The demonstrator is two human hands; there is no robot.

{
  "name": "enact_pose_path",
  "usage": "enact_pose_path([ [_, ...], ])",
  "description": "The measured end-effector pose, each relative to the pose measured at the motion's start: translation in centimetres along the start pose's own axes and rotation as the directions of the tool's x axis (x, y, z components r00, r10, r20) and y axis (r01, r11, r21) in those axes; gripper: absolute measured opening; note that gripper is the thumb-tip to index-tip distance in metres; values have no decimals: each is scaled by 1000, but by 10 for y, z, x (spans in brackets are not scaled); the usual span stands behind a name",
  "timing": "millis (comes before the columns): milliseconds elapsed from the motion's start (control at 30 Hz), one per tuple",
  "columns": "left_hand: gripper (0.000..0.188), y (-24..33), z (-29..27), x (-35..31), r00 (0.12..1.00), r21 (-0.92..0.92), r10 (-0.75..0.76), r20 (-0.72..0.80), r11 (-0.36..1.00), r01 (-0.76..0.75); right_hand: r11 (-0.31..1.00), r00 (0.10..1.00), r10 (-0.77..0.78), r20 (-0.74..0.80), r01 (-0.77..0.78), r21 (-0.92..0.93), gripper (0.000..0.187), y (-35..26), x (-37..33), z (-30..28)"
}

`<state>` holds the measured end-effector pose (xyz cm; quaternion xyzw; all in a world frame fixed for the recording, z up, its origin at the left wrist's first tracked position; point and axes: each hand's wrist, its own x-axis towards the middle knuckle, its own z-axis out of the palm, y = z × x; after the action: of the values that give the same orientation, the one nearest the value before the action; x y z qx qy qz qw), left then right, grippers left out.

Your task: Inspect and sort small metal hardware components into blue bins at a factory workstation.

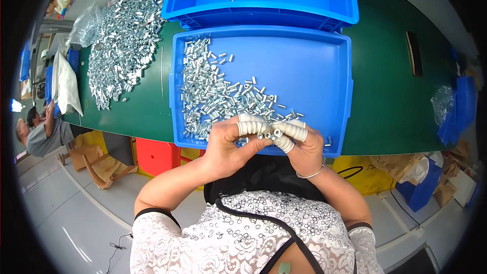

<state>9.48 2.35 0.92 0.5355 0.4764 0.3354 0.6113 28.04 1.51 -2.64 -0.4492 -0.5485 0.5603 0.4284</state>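
Observation:
My left hand [231, 144] and my right hand [299, 144] meet over the near edge of a shallow blue tray [314, 76]. White finger cots cover several fingertips of both hands. Together the fingers pinch a small cluster of silver metal sleeves [268, 134]. A loose heap of the same small silver metal parts [213, 91] fills the tray's left and near side. The tray's right half is bare blue plastic.
A second blue bin [304, 0] with a few silver parts stands behind the tray. A large pile of silver parts [124, 35] lies on the green table [390, 96] to the left. Clear bags sit at both sides. Two people [40, 132] are far left.

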Motion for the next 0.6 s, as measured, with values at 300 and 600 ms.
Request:
enact_pose_path([
  [300, 16, 0, 46, -15, 997, -37, 66, -48, 997, -68, 988, 992, -125, -17, 123, -94, 24, -3, -29, -31],
  [600, 17, -19, -21, -31, 981, -379, -189, 39, 906, 190, 996, 995, 75, -64, -78, -39, 24, 5, -21, 43],
])
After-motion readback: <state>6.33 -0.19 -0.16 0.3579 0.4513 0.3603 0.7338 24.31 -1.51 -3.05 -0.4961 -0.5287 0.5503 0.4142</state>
